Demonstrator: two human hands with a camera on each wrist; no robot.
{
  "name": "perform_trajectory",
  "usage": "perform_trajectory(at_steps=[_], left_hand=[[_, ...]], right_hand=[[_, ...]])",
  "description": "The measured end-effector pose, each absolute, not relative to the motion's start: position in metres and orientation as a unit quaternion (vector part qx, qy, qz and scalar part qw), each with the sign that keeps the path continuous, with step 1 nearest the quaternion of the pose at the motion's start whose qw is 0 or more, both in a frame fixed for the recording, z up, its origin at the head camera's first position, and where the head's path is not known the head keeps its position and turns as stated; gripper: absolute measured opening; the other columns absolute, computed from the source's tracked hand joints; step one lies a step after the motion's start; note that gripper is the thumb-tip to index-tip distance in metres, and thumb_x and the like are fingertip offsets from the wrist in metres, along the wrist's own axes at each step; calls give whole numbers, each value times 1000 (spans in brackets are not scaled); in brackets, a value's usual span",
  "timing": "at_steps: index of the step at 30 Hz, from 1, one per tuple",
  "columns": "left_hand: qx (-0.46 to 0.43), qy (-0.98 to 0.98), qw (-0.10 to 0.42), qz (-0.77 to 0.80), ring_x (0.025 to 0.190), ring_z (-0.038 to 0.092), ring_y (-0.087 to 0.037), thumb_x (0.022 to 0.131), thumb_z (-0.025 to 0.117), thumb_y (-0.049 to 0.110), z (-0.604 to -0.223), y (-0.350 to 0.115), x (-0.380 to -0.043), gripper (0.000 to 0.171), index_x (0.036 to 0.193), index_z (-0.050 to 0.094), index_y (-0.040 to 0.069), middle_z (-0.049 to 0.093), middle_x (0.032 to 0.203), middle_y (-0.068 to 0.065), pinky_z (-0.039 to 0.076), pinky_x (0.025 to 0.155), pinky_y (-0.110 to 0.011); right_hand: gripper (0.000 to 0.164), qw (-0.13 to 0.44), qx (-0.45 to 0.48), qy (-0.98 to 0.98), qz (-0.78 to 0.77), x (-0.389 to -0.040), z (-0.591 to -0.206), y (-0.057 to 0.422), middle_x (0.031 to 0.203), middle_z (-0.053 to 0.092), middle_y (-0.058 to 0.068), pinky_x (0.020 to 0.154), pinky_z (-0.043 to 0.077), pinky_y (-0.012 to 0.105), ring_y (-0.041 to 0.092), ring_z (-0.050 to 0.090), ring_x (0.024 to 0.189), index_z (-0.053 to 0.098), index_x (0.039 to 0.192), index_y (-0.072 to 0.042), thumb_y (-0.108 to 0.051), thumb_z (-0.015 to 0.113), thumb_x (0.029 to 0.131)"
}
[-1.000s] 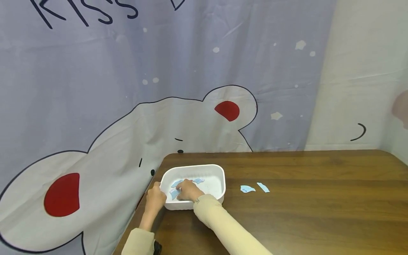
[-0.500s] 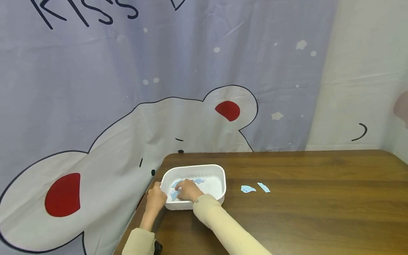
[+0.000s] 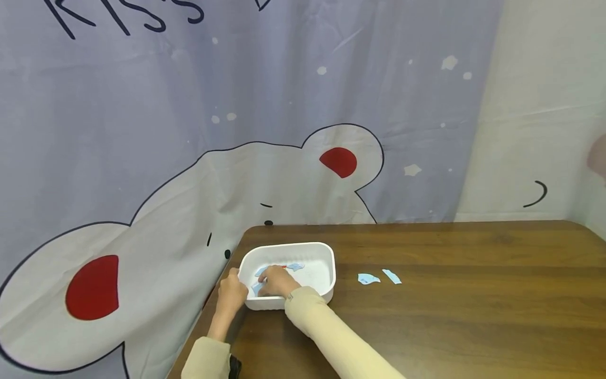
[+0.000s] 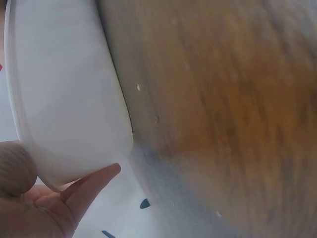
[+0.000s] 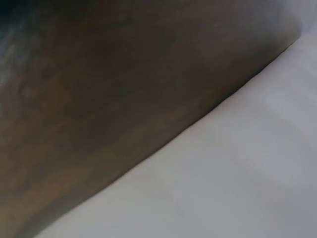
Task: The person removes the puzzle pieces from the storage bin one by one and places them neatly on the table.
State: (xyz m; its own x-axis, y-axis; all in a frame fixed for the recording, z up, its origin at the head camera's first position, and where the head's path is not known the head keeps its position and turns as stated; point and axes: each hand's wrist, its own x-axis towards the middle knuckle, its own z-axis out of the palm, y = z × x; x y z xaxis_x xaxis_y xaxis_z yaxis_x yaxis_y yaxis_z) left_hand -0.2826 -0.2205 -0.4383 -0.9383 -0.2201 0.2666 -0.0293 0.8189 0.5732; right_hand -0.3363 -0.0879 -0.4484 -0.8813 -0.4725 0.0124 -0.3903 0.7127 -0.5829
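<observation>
1. The left hand [image 3: 231,289] had its grip on the left end of the white tray [image 3: 319,276], thumb and fingers pinching the rim, probably to steady it on the table [image 3: 454,316].
2. The right hand [image 3: 278,281] was inside the tray, beside a blue piece [image 3: 256,288]; whether its grip held anything, I could not tell.
3. Other blue scraps [image 3: 296,266] lay farther back, presumably contained by the walls.
4. Two loose pieces [image 3: 369,279] lay outside, rightward.
</observation>
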Motion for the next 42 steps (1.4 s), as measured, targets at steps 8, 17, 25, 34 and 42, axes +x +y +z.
perform_trajectory(at_steps=[8,17,25,34,42], left_hand=[[64,-940,169,-290,76,65,-50,73,51,-7,-437,-221,-281,40,112,52,-18,63,93,-41,51,62,-54],[63,-939,169,-291,76,65,-50,75,51,-6,-438,-221,-281,37,110,52,-19,63,91,-41,51,62,-54],[68,-941,163,-289,78,64,-50,75,52,-6,-437,-218,-280,39,112,52,-17,64,94,-40,51,66,-55],[68,-940,169,-289,77,64,-51,72,52,-6,-437,-218,-281,40,111,53,-17,64,93,-40,50,66,-56],[72,-941,161,-290,76,64,-49,74,52,-7,-435,-218,-280,38,111,52,-17,64,93,-40,51,64,-54]], right_hand=[[24,63,-234,924,-295,-336,-448,-92,87,71,0,77,49,23,12,62,80,75,96,-9,-14,81,73],[20,78,-232,921,-304,-335,-449,-93,88,71,0,75,49,23,12,63,79,73,94,-9,-12,80,74],[18,83,-255,904,-333,-333,-449,-92,80,68,0,70,46,19,7,56,71,72,89,-5,-5,78,72],[18,88,-260,888,-368,-334,-449,-90,73,63,1,64,44,18,6,51,65,68,86,-4,-3,78,71],[13,92,-248,870,-417,-336,-449,-87,70,63,2,60,42,17,5,51,62,68,83,-2,1,74,72]])
